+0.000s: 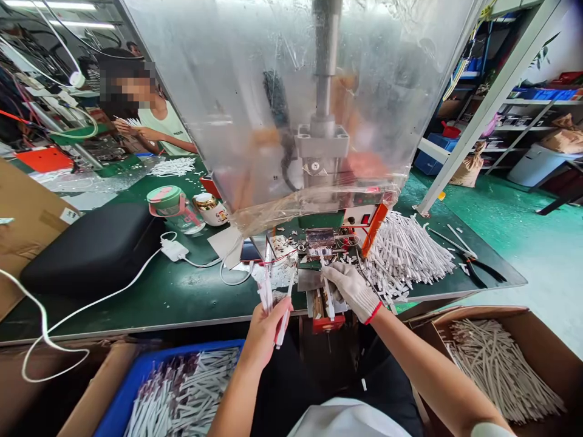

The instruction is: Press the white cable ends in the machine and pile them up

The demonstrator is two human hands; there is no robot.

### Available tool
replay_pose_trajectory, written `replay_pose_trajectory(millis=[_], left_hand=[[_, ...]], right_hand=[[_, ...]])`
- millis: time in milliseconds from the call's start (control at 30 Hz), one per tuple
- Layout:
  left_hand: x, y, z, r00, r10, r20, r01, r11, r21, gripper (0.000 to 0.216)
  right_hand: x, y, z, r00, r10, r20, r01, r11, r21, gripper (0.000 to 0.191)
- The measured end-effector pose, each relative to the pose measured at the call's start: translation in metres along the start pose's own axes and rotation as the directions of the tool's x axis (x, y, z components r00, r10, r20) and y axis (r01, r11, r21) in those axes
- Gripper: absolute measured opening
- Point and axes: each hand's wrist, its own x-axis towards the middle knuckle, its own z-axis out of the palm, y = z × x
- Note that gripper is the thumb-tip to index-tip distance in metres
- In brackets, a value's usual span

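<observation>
Two hands hold sticks (285, 318): left hand (263, 337) bare, right hand (350, 291) gloved.

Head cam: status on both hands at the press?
Left hand gripping white sticks. Right hand, gloved, holding a white stick above a metal plate. Clear plastic sheet hangs ahead, above both hands.

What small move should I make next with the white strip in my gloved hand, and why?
Probably lower the white strip onto the machine's metal plate: your gloved right hand already holds it upright right beside that plate, while your bare left hand keeps the other white strips ready.
</observation>
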Motion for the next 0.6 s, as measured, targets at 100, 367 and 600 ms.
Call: replay_pose_trajectory(millis=[100, 367, 600], left_hand=[[-0.001, -0.008, -0.005, 0.999, -0.016, -0.028, 0.016, 0.999, -0.032, 0.049], [-0.004, -0.016, -0.005, 0.998, -0.055, -0.019, 0.054, 0.998, -0.040, 0.050], [-0.005, -0.015, -0.006, 0.997, -0.079, -0.019, 0.078, 0.996, -0.039, 0.052]], right_hand=[[0.006, 0.004, 0.000, 0.999, 0.017, -0.038, -0.017, 1.000, -0.009, 0.039], [0.015, 0.005, -0.002, 0.991, 0.131, -0.018, -0.128, 0.984, 0.123, 0.035], [0.020, 0.008, -0.002, 0.980, 0.198, -0.033, -0.190, 0.968, 0.165, 0.032]])
